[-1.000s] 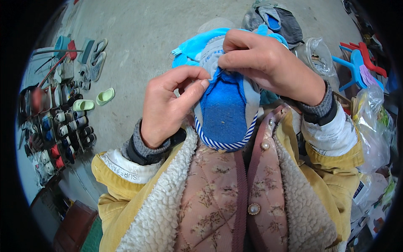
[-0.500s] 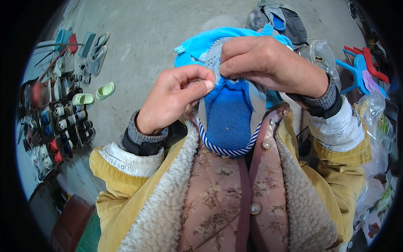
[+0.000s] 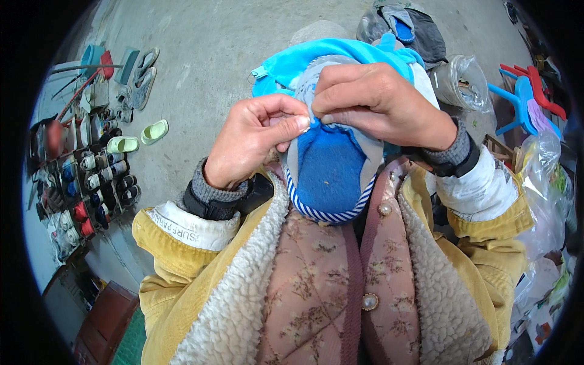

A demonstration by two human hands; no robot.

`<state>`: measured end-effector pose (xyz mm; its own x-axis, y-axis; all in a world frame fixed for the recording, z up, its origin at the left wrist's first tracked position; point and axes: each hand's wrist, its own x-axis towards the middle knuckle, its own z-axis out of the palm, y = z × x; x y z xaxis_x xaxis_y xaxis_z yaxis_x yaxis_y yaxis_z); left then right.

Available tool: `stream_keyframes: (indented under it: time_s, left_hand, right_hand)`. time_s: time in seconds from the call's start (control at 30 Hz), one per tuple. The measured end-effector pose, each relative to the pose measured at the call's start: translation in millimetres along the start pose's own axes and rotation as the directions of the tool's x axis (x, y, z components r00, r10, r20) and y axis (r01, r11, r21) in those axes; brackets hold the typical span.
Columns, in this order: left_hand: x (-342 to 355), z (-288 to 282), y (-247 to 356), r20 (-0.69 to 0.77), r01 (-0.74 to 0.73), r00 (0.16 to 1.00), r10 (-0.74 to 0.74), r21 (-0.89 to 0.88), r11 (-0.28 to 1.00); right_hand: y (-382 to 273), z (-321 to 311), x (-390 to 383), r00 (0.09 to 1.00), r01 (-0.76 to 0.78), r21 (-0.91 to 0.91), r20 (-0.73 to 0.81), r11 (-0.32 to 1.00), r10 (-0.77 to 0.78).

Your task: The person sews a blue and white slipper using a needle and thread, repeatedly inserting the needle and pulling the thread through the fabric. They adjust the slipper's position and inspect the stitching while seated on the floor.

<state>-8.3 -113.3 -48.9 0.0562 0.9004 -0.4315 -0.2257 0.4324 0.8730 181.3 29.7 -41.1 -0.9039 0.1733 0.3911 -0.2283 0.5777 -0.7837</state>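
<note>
Blue slipper (image 3: 331, 173) pinched tight by left grip (image 3: 250, 137), right grip (image 3: 386, 106); bin (image 3: 443, 84) holds something unclear.

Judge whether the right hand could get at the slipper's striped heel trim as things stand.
Probably yes: the right hand pinches the slipper near its opening's far end, and nothing visible covers the striped trim, though that pinch would likely need releasing first.
</note>
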Motion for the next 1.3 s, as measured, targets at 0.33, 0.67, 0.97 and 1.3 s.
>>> stream_keyframes:
  time_s: [0.33,0.67,0.97,1.3]
  left_hand:
    - [-1,3,-3,-0.001,-0.034,0.999,0.034,-0.098,0.995]
    - [1,8,-11,-0.057,-0.103,0.993,0.1,-0.053,0.993]
    - [-6,8,-4,-0.056,-0.123,0.991,0.121,-0.04,0.992]
    - [-1,7,-8,-0.063,-0.098,0.994,0.094,-0.06,0.993]
  right_hand:
    - [-38,35,-17,0.951,-0.162,-0.352,-0.305,0.922,0.051]
    - [-45,44,-12,0.974,0.018,-0.776,-0.128,0.63,-0.186]
    - [-45,45,-14,0.952,-0.099,-0.598,-0.291,0.795,-0.1]
    - [-39,43,-7,0.97,0.023,-0.671,-0.166,0.741,-0.18]
